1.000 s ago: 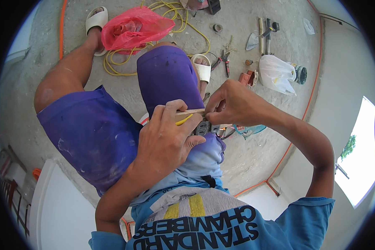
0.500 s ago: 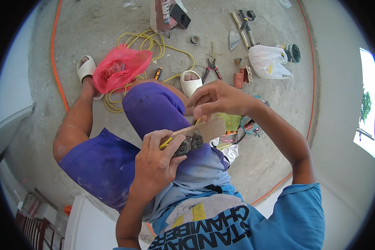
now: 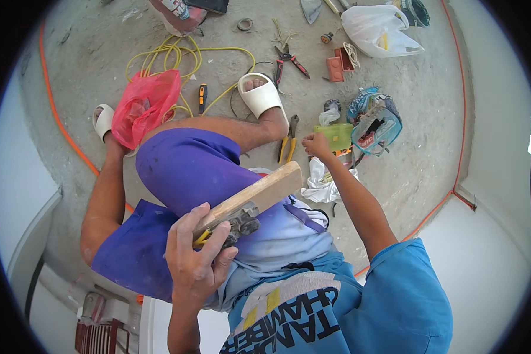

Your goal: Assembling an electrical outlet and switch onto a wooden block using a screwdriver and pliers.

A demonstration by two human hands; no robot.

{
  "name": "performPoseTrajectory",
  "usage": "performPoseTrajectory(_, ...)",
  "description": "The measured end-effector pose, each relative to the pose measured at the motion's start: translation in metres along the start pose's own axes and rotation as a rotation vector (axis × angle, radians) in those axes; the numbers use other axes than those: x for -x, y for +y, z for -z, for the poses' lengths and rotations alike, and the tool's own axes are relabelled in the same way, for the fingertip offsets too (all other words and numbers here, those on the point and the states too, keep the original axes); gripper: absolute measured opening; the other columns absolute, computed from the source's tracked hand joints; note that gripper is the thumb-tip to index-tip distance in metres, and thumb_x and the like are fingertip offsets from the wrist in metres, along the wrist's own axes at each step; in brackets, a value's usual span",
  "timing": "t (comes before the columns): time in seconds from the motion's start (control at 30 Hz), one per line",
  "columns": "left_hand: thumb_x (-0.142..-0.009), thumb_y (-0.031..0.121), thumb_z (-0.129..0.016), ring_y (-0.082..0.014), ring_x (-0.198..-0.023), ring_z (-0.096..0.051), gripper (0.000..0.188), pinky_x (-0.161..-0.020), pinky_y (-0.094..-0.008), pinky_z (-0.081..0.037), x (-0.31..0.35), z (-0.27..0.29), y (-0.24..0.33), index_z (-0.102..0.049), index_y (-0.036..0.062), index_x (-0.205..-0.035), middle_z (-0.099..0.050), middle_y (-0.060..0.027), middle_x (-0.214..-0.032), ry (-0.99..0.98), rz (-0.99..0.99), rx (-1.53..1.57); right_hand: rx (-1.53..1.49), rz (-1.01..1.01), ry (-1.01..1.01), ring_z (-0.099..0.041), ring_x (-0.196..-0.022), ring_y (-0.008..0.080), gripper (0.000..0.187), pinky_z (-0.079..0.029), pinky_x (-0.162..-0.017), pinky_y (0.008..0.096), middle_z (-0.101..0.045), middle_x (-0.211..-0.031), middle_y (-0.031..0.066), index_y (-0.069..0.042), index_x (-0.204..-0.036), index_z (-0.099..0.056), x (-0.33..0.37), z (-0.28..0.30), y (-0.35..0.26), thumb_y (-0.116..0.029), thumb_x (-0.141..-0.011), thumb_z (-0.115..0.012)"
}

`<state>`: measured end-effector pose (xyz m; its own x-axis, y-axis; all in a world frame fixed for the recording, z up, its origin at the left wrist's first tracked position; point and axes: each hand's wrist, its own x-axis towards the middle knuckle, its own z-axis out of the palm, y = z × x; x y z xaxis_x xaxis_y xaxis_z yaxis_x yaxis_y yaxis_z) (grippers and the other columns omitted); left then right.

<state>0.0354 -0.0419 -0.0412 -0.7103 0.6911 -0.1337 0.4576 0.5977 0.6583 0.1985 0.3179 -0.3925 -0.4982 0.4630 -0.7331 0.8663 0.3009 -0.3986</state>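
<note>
My left hand (image 3: 197,259) grips a wooden board (image 3: 265,192) over my lap, tilted up to the right. Dark electrical sockets (image 3: 241,224) sit along the board's near side, and a short yellow wire (image 3: 202,238) shows between my fingers. My right hand (image 3: 317,145) is stretched out low over the floor, fingers curled; whether anything is in them is hidden. Pliers with yellow handles (image 3: 288,141) lie just left of it. Beside it on the right is a yellow-green plastic case (image 3: 337,135).
A blue bag of supplies (image 3: 376,125) and white plastic (image 3: 323,186) lie at the right. Farther off are red-handled wire strippers (image 3: 287,61), red boxes (image 3: 338,65), a screwdriver (image 3: 203,98), a tape roll (image 3: 245,24), coiled yellow cable (image 3: 159,58) and a pink bag (image 3: 147,103).
My right hand has left the board and reached away to the floor beside the pliers. My left hand has moved slightly left and down with the board. The view has shifted.
</note>
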Motion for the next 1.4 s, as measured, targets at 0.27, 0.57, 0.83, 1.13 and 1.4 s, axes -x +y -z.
performPoseTrajectory(0.27, -0.073, 0.014, -0.087, -0.0277, -0.104, -0.067, 0.026, -0.082, -0.0383, -0.056, 0.01, -0.016, 0.016, -0.076, 0.0147, -0.096, -0.069, -0.0113, -0.121, 0.077, -0.095, -0.028, 0.138, 0.78, 0.209, -0.07, -0.092, 0.0339, 0.018, -0.056, -0.078, 0.0447, -0.07, -0.099, 0.0159, -0.004, -0.099, -0.075, -0.065, -0.062, -0.168, -0.015, -0.088, -0.067)
performPoseTrajectory(0.57, -0.069, 0.003, -0.089, -0.0284, -0.103, -0.073, 0.031, -0.089, -0.0375, -0.058, 0.005, -0.004, 0.008, -0.069, 0.0035, -0.093, -0.076, -0.0174, -0.106, 0.169, 0.517, 0.695, 1.061, 1.483, -0.243, -0.062, -0.113, 0.0277, 0.016, -0.055, -0.093, 0.0408, -0.063, -0.117, 0.0066, -0.009, -0.102, -0.067, -0.126, -0.133, -0.288, -0.009, -0.087, -0.063)
performPoseTrajectory(0.83, -0.066, 0.007, -0.09, -0.0228, -0.093, -0.07, 0.042, -0.081, -0.0324, -0.056, 0.002, -0.006, -0.001, -0.073, 0.0046, -0.104, -0.07, -0.0119, -0.105, 0.115, 0.424, 0.564, 1.116, 1.768, -0.082, -0.053, -0.131, 0.0263, 0.046, -0.036, -0.117, 0.0537, -0.063, -0.134, 0.0167, -0.012, -0.126, -0.066, -0.157, -0.181, -0.274, -0.042, -0.091, -0.074)
performPoseTrajectory(1.13, -0.066, 0.008, -0.087, -0.0231, -0.092, -0.065, 0.034, -0.079, -0.0342, -0.049, 0.004, -0.007, 0.007, -0.076, 0.0063, -0.098, -0.067, -0.007, -0.102, 0.166, 0.625, 0.681, 1.155, 1.486, -0.228, -0.067, -0.103, 0.0309, 0.018, -0.054, -0.088, 0.0419, -0.066, -0.104, 0.0083, -0.01, -0.106, -0.061, -0.124, -0.144, -0.291, -0.016, -0.089, -0.064)
performPoseTrajectory(1.4, -0.059, 0.005, -0.088, -0.0238, -0.094, -0.068, 0.04, -0.082, -0.0338, -0.055, -0.001, -0.031, 0.02, -0.074, 0.0038, -0.097, -0.071, -0.0127, -0.104, 0.405, 0.422, 0.461, 0.431, 1.143, -0.134, -0.071, -0.093, 0.0217, 0.026, -0.055, -0.083, 0.0322, -0.071, -0.103, 0.0125, 0.0, -0.109, -0.068, -0.018, 0.15, -0.293, -0.009, -0.087, -0.078)
